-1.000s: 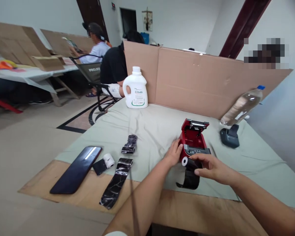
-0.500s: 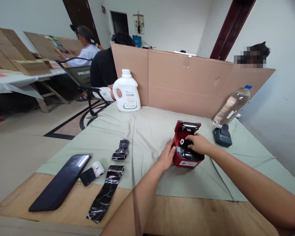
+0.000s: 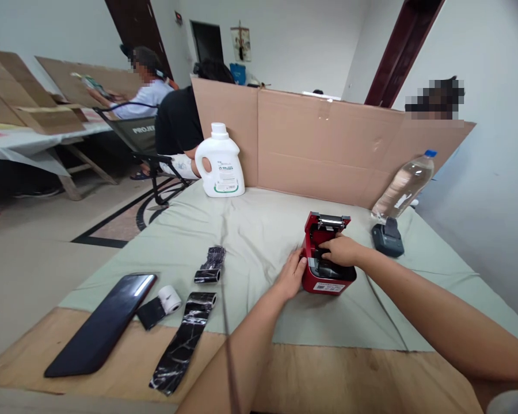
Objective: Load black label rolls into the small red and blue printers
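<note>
A red label printer (image 3: 328, 286) stands on the green cloth with its lid raised. My left hand (image 3: 292, 273) lies against the printer's left side, fingers stretched along it rather than closed around it. Inside the open paper compartment, my right hand (image 3: 343, 251) reaches in from the right. Its thumb and forefinger show apart, with dark material below them; the other fingertips are hidden. Left of the printer lie a crumpled black roll (image 3: 208, 270), a partly unrolled black strip (image 3: 183, 339) and a white roll (image 3: 170, 299) with a dark tail.
A long dark, glossy object (image 3: 101, 328) lies at the left. Behind stand a white detergent jug (image 3: 222, 164) and a cardboard screen (image 3: 328, 149). On the right, a water bottle (image 3: 406, 184) leans near a small dark device (image 3: 387, 238). Other people sit beyond.
My right hand has moved slightly left within the compartment. The white roll end seen beside its fingers before no longer shows. The left hand stays against the printer.
</note>
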`<act>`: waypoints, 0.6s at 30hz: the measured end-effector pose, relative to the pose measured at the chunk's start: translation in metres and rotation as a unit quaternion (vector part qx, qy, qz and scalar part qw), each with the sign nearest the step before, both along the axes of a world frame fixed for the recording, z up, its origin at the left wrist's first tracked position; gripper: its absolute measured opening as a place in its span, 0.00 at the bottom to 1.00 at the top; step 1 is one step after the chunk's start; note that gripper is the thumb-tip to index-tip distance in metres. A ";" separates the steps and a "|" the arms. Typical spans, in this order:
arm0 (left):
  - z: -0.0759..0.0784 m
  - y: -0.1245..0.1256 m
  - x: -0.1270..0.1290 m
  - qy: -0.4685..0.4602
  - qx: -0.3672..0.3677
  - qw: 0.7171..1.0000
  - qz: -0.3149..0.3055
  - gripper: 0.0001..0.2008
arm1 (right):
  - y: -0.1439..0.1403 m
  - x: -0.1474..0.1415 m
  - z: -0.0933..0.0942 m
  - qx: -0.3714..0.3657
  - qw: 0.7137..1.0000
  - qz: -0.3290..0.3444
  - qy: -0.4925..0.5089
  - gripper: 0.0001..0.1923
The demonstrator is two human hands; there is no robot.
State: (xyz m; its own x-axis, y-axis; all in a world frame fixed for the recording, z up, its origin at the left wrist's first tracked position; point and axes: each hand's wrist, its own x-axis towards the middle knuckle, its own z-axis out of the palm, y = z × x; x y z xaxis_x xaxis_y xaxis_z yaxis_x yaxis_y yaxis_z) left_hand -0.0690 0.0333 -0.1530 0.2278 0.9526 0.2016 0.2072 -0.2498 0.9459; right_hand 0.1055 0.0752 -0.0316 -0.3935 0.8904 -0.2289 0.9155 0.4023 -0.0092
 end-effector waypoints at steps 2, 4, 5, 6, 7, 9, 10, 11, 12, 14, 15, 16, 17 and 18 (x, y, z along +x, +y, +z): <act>0.002 -0.002 0.000 0.003 0.003 1.000 0.003 0.30 | -0.008 0.003 0.002 0.002 1.000 0.019 0.018 0.16; 0.006 -0.005 0.001 0.003 0.027 0.999 0.017 0.29 | -0.022 0.008 0.002 0.019 0.997 0.041 0.061 0.17; 0.010 -0.008 0.001 0.007 0.053 0.998 0.025 0.29 | -0.031 0.010 0.001 0.033 0.994 0.050 0.090 0.17; 0.014 -0.011 0.001 0.014 0.088 0.996 0.031 0.28 | -0.039 0.012 0.000 0.049 0.990 0.055 0.120 0.17; 0.019 -0.015 0.001 0.026 0.128 0.991 0.033 0.27 | -0.047 0.014 -0.002 0.065 0.985 0.058 0.146 0.16; 0.028 -0.021 0.001 0.061 0.204 0.977 0.023 0.25 | -0.061 0.018 -0.003 0.090 0.977 0.062 0.181 0.15; 0.031 -0.024 0.001 0.078 0.230 0.970 0.014 0.24 | -0.064 0.020 -0.003 0.102 0.974 0.065 0.194 0.14; 0.033 -0.025 0.000 0.090 0.246 0.965 0.005 0.24 | -0.065 0.021 -0.001 0.117 0.969 0.067 0.207 0.13; 0.034 -0.026 0.000 0.098 0.253 0.963 -0.001 0.23 | -0.064 0.023 0.000 0.141 0.963 0.066 0.220 0.13; 0.034 -0.026 0.000 0.101 0.251 0.963 -0.008 0.23 | -0.053 0.027 0.005 0.216 0.945 0.045 0.242 0.13; 0.033 -0.026 0.000 0.099 0.248 0.964 -0.009 0.23 | -0.044 0.030 0.007 0.258 0.933 0.027 0.249 0.14; 0.032 -0.025 0.000 0.097 0.247 0.964 -0.010 0.23 | -0.034 0.033 0.009 0.291 0.923 0.007 0.253 0.16; 0.031 -0.024 0.000 0.094 0.248 0.964 -0.012 0.23 | -0.023 0.036 0.009 0.308 0.917 -0.012 0.255 0.18; 0.030 -0.024 0.000 0.092 0.251 0.964 -0.013 0.22 | -0.012 0.039 0.008 0.306 0.916 -0.026 0.259 0.20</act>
State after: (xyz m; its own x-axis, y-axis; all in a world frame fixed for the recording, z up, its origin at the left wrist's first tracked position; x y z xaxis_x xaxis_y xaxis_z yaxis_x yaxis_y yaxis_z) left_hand -0.0693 0.0098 -0.1232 0.3256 0.7389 0.5899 0.3467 -0.6738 0.6525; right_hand 0.1446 0.0627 -0.0235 -0.2615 0.8104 0.5243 0.8697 0.4334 -0.2361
